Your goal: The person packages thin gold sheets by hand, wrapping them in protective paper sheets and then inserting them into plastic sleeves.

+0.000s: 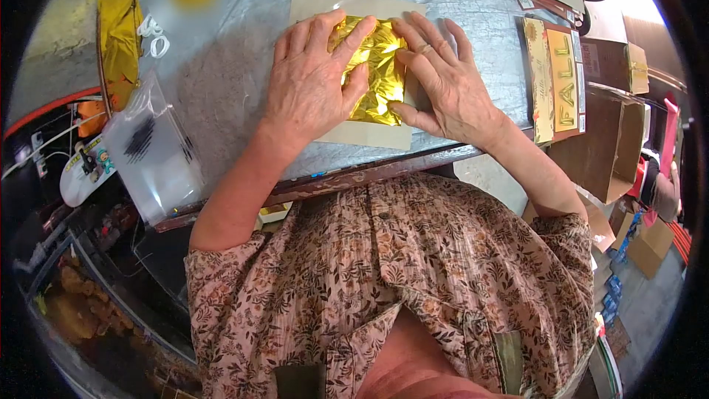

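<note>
A crinkled, shiny gold foil sheet (385, 77) lies on a pale cream card (369, 136) near the table's front edge. My left hand (306, 77) rests over the foil's left side, fingers apart, with thumb and fingertips touching it. On the opposite side, my right hand (450, 92) has its fingers spread, with the thumb at the lower right corner and fingertips along the right edge. A ring shows on one right finger. Both palms hide parts of the card's sides.
The table (244, 0) has a wrinkled grey-blue cover. Clear plastic sleeves (155, 155) overhang its left edge, near white string (155, 37) and gold foil (118, 29). A "FALL" card (565, 81) sits at right. Cardboard boxes (598, 140) stand beyond.
</note>
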A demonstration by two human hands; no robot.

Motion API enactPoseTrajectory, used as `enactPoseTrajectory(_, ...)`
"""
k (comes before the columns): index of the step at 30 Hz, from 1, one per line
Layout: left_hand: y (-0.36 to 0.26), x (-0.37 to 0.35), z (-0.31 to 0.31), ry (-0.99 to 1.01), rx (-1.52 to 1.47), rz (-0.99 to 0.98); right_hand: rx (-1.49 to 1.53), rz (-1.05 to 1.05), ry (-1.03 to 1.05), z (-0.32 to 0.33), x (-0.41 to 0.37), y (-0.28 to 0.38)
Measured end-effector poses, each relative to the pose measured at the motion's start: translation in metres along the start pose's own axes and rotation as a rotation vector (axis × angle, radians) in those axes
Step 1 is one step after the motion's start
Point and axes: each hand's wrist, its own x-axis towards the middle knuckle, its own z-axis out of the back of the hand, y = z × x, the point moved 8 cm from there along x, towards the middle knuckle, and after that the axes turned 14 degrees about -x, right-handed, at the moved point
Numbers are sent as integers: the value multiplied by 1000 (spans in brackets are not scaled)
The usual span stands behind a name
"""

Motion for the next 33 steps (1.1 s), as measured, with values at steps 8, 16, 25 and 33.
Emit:
enactPoseTrajectory(8,-2,-3,-1,-23,22,-25,-5,-24,27,-1,-3,-5)
enactPoseTrajectory(16,1,-9,-7,-88,-3,-43,476,-621,6,14,-31,-44)
enactPoseTrajectory(25,6,-12,-10,-172,-16,-44,910,-883,181,18,-23,-27)
enactPoseTrajectory(33,6,-14,-9,-219,-28,-52,1305,-1049,192,-14,-27,-44)
